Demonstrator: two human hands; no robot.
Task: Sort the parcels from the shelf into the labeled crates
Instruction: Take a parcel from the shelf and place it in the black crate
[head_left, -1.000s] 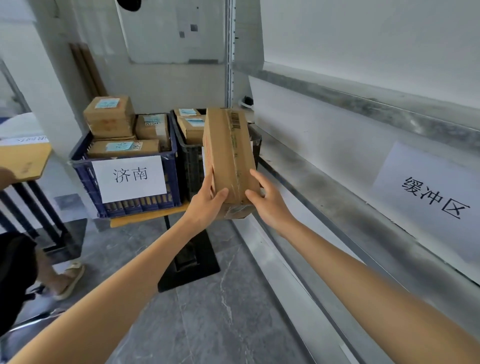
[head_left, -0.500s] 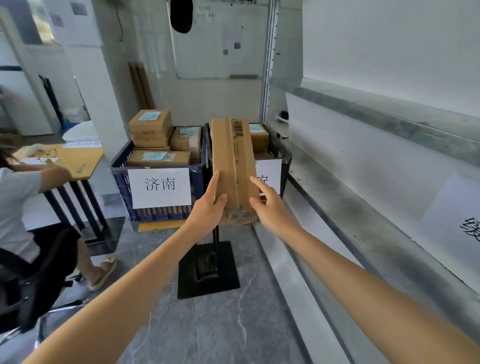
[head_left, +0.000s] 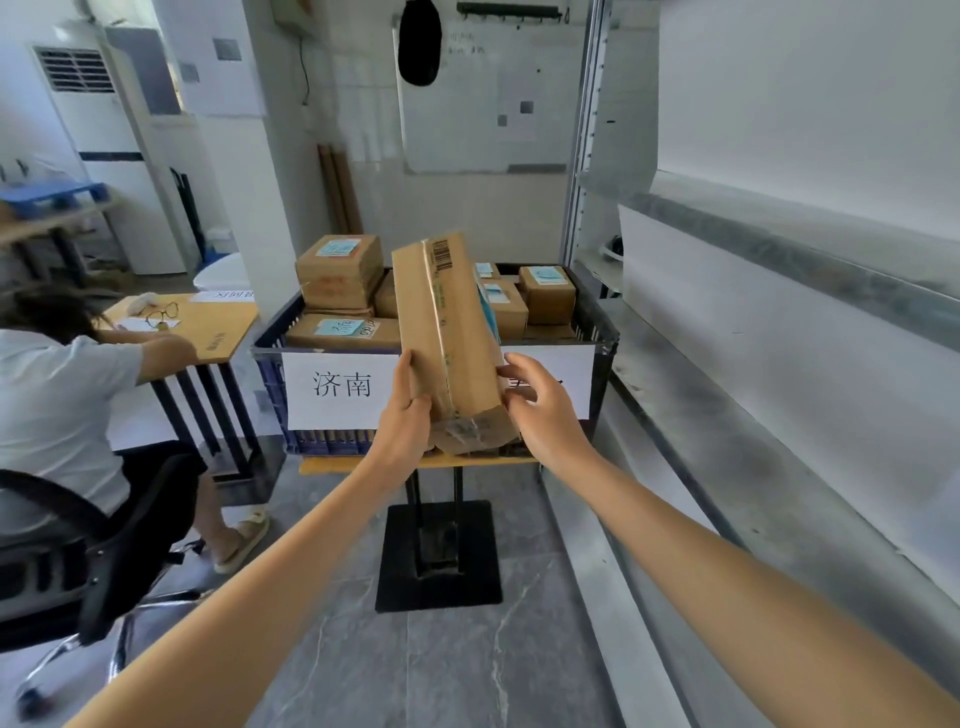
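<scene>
Parcel (head_left: 447, 338): long cardboard box, in the air, standing on end and tilted slightly left, barcode near the top. It sits in front of the seam between the two crates, lower end just above the counter (head_left: 358, 464) front edge.

Left hand (head_left: 408, 415): fingers pressed together flat up the parcel's left side, thumb on the front face, pinching the lower left edge.

Right hand (head_left: 540, 410): fingers loosely spread, tips touching the lower right edge, not wrapped round it.

Blue crate (head_left: 270, 374): white label "济南" (head_left: 340, 387), stacked with cardboard boxes (head_left: 337, 270) carrying blue stickers.

Black crate (head_left: 605, 338) touches it on the right and holds more boxes; its label is mostly hidden behind the parcel and right hand.

Metal shelf (head_left: 779, 441) runs along the right. A seated person (head_left: 57, 395) is at a desk on the left.
</scene>
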